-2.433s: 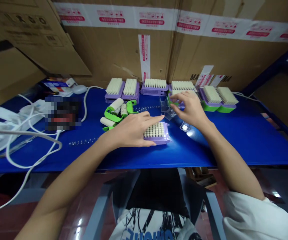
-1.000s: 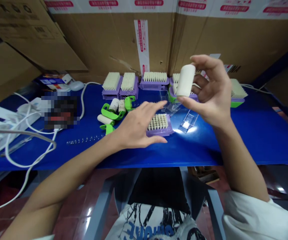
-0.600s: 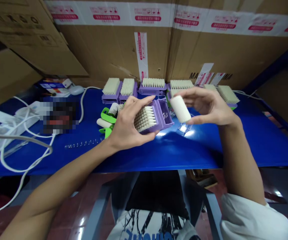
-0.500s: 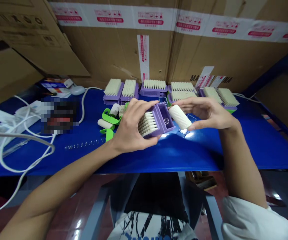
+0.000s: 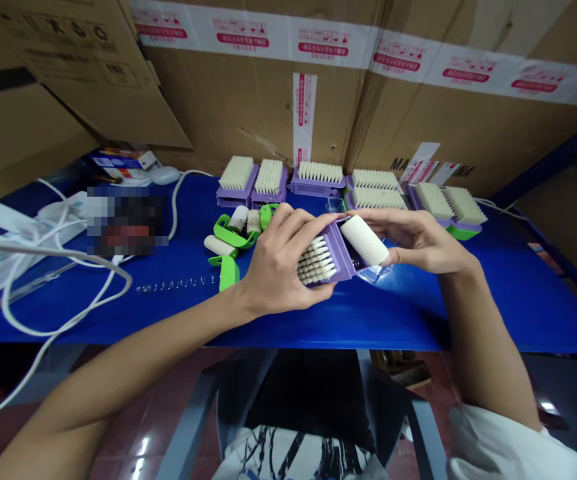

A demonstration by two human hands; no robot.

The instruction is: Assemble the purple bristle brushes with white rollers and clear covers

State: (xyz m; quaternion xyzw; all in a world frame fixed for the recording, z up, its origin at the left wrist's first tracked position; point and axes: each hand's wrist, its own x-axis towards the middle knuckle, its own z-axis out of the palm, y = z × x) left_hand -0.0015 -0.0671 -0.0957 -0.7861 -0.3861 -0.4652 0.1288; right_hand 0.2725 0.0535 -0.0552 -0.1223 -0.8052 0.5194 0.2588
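Head cam's got the left hand (image 5: 283,263) gripping a purple bristle block (image 5: 339,252) above the table's (image 5: 398,320) front edge, right-hand fingers (image 5: 402,256) pinching a white ribbed roller (image 5: 365,240) at its open end.

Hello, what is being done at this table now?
The left hand grips a purple box with pale bristles. The right hand holds a white roller at the box's open end. Green holders and more bristled boxes lie around on the blue table.
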